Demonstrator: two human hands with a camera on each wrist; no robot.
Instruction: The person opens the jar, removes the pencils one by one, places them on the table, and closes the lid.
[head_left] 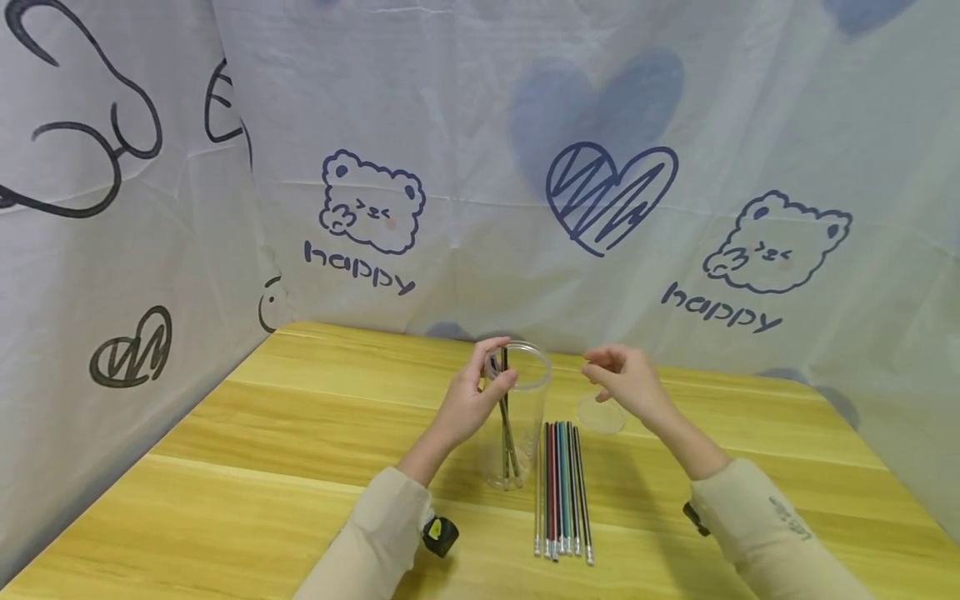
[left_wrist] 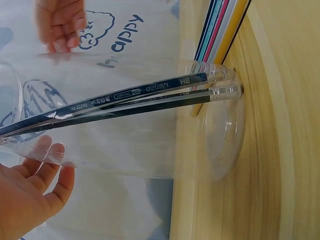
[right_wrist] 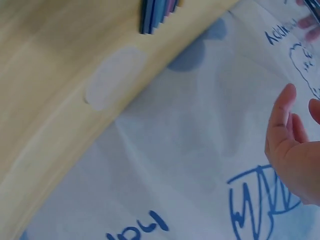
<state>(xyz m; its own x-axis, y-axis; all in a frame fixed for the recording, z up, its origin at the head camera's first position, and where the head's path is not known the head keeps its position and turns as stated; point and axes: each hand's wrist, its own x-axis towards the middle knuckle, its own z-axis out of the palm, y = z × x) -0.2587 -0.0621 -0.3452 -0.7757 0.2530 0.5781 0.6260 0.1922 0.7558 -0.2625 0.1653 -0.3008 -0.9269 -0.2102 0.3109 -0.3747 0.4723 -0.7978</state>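
Observation:
A tall clear plastic jar point(head_left: 534, 408) stands upright on the table. My left hand point(head_left: 474, 398) grips it near the rim, thumb and fingers round its left side. At least two dark pencils point(left_wrist: 145, 92) lean inside the jar, their metal ferrules at the bottom. Right of the jar, a row of loose pencils point(head_left: 562, 483) in several colours lies side by side, eraser ends toward me. My right hand point(head_left: 630, 383) hovers right of the jar with loosely bent fingers; nothing shows between them. Below it lies a clear round lid point(head_left: 602, 414), pale in the right wrist view.
The yellow wood-grain table point(head_left: 300, 442) ends at the back against a white cloth point(head_left: 465, 125) with printed bears and hearts. Another cloth panel point(head_left: 112, 275) hangs along the left edge. Each forearm has a light sleeve point(head_left: 375, 533) and a dark wrist strap.

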